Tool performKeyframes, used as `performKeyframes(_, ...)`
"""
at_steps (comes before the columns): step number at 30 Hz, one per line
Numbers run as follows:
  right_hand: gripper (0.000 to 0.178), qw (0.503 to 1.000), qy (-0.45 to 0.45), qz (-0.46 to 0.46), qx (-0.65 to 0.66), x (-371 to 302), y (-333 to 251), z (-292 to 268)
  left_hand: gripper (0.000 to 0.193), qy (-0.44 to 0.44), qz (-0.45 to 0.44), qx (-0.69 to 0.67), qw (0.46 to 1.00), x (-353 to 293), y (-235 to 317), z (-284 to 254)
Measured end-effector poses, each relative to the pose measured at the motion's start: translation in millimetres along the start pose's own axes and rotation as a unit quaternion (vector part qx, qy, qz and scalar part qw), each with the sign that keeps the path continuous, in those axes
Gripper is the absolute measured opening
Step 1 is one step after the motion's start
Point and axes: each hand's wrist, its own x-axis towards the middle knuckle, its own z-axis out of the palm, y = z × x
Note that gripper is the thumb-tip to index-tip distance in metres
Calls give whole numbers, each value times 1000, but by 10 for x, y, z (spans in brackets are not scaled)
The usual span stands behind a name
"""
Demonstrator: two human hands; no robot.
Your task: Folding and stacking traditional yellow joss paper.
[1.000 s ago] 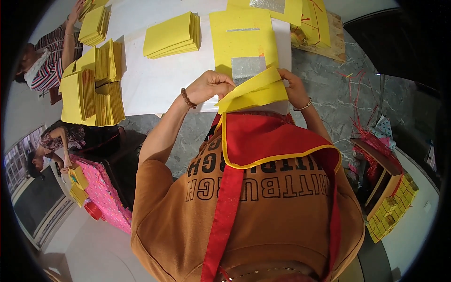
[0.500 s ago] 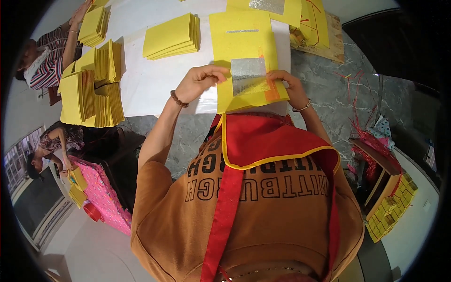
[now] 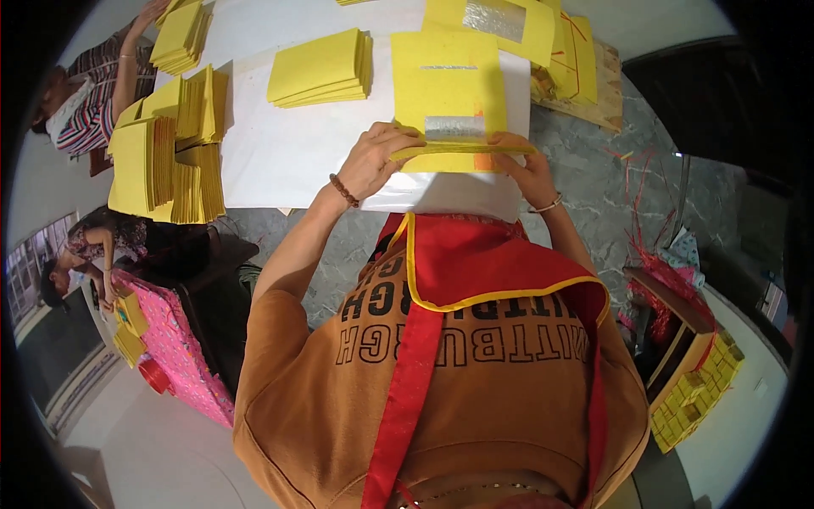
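Observation:
A sheet of yellow paper (image 3: pixel 458 148) is raised and bent across the near part of a flat yellow stack (image 3: pixel 445 89) that bears silver patches. My left hand (image 3: pixel 376 163), with a beaded bracelet on its wrist, grips the left end of this bent sheet. At the other end, the fingers of my right hand (image 3: pixel 521 165) close round the sheet beside an orange mark. Between my hands the sheet shows nearly edge-on, so its face is hidden. A silver patch (image 3: pixel 454 127) shows just beyond it.
Folded yellow papers lie in a pile (image 3: pixel 318 68) on the white table (image 3: pixel 280 161), and several more piles (image 3: pixel 165 148) stand at its left. More silver-patched sheets (image 3: pixel 500 25) overlap the far right. Two other people work at the left, one beside a pink-covered table (image 3: pixel 174 339).
The near edge of the paper has come up and bent away from me, covering part of the silver patch. My left hand, earlier beside the patch, now grips the sheet.

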Motion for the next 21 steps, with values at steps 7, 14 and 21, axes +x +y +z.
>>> performKeyframes(7,28,998,26,40,-40,179,-37,-35,27,68,-232,-86,967,179,77,53)
performKeyframes(14,27,998,39,3,-53,224,37,-29,21,191,-191,-202,941,161,-20,-72)
performKeyframes(21,25,999,22,8,-36,181,76,-52,39,196,-139,283,929,75,-873,-595)
